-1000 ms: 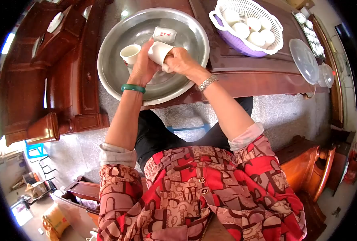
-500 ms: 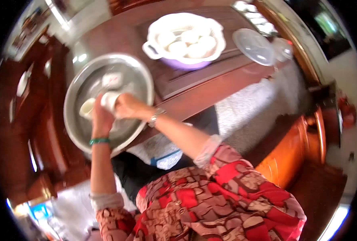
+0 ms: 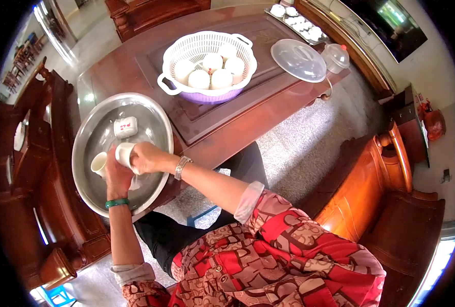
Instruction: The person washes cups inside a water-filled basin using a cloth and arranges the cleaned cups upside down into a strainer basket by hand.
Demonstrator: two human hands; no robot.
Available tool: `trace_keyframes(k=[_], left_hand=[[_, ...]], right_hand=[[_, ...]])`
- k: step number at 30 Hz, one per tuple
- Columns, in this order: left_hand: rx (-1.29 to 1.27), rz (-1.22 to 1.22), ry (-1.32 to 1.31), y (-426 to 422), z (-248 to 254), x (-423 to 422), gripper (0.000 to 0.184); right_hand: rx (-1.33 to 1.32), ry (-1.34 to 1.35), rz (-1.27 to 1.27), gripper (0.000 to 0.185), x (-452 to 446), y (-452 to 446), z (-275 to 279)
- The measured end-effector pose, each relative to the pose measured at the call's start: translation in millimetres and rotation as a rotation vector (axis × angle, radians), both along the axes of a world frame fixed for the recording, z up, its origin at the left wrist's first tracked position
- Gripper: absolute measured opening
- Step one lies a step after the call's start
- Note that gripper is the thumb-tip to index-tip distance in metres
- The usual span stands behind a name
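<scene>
Over a round metal basin (image 3: 156, 110), my left hand (image 3: 118, 179) and my right hand (image 3: 146, 157) are both closed on one white cup (image 3: 124, 152). The left hand grips its left side, and the right hand's fingers are at its right side, partly out of sight. Two more white cups are in the basin: one (image 3: 125, 127) lies on its side with red marks showing, the other (image 3: 99, 163) stands tilted beside my left hand.
A white basket (image 3: 175, 57) with several white round items sits on the wooden table (image 3: 268, 123), over a purple bowl (image 3: 209, 97). Farther right are a clear lid (image 3: 299, 60), a clear jar (image 3: 335, 57) and a tray (image 3: 273, 14) of small white cups. A wooden chair (image 3: 360, 194) stands at right.
The view has swung to the right, so the basin and basket appear farther left and lower. Both hands still hold the same cup over the basin.
</scene>
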State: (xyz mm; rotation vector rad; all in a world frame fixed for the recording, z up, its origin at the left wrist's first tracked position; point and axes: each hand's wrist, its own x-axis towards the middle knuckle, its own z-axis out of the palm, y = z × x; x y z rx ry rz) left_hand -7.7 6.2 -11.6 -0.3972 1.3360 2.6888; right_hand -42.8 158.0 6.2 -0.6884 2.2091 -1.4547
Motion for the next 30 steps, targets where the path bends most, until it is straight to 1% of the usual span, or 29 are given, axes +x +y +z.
trace_keyframes(k=[1, 2, 3, 4, 5, 6, 7, 9, 10, 11, 12, 13, 15, 16, 17, 19, 20, 21, 23, 24, 29, 30], left_hand=[[0.121, -0.03, 0.094, -3, 0, 1, 0.033], [0.117, 0.004, 0.125, -4, -6, 1, 0.031], [0.112, 0.037, 0.157, -5, -12, 1, 0.029], [0.037, 0.054, 0.056, -3, -11, 0, 0.028], [-0.038, 0.079, -0.053, -3, -9, -2, 0.027], [-0.108, 0.102, -0.04, 2, -6, 1, 0.026], [-0.18, 0.12, -0.028, 6, -3, 2, 0.026], [-0.191, 0.193, -0.078, 0, -12, -3, 0.027], [-0.139, 0.25, -0.147, 1, -4, -2, 0.028], [-0.081, 0.304, -0.212, 1, 3, -2, 0.03], [0.024, 0.344, -0.221, -5, -3, -6, 0.032], [0.038, 0.35, -0.191, -8, 0, -5, 0.034], [0.031, 0.326, -0.154, -13, 3, -2, 0.037], [0.08, 0.361, -0.142, -14, 1, -3, 0.036], [0.211, 0.32, -0.139, -17, 1, -3, 0.042], [0.383, 0.248, -0.039, -16, -2, 0, 0.046], [0.471, 0.294, -0.044, -15, -3, -3, 0.052], [0.473, 0.306, -0.042, -19, -8, -3, 0.052], [0.548, -0.049, 0.061, -25, -21, -2, 0.059], [0.526, -0.099, 0.09, -25, -21, -1, 0.063], [0.496, -0.08, 0.073, -17, -15, -1, 0.06], [0.488, 0.017, 0.006, -14, -11, -1, 0.059]], right_hand=[[-0.135, -0.255, 0.036, 0.025, -2, 5, 8], [-0.199, -0.27, 0.011, 0.026, -2, 11, 15], [-0.291, -0.272, 0.008, 0.026, -3, 8, 10], [-0.24, -0.125, -0.032, 0.025, 1, 11, 21], [-0.241, 0.138, -0.064, 0.024, -2, -1, -5], [0.057, 0.161, -0.046, 0.023, 0, -4, -1], [0.176, 0.196, -0.056, 0.022, 2, -7, -2], [0.187, 0.315, -0.05, 0.021, 7, -8, 1], [0.216, 0.352, -0.05, 0.02, 10, -7, 9], [0.083, 0.46, -0.079, 0.02, 6, -11, -7], [-0.021, 0.473, -0.105, 0.02, 7, -10, -7], [-0.121, 0.487, -0.131, 0.021, 7, -6, -8], [-0.263, 0.466, -0.267, 0.022, 7, -4, -7], [-0.275, 0.434, -0.332, 0.022, 5, -2, -8], [-0.333, 0.376, -0.385, 0.023, 3, 0, -9], [-0.448, 0.178, -0.466, 0.025, -6, -2, -16], [-0.444, 0.115, -0.479, 0.027, -8, -3, -20], [-0.304, 0.341, -0.479, 0.028, -9, 0, -19], [-0.274, 0.353, -0.432, 0.029, -9, -2, -23], [-0.271, 0.354, -0.42, 0.029, -10, -2, -25], [-0.256, 0.262, -0.345, 0.027, -7, 1, -21], [-0.27, 0.234, -0.328, 0.026, -3, 2, -13]])
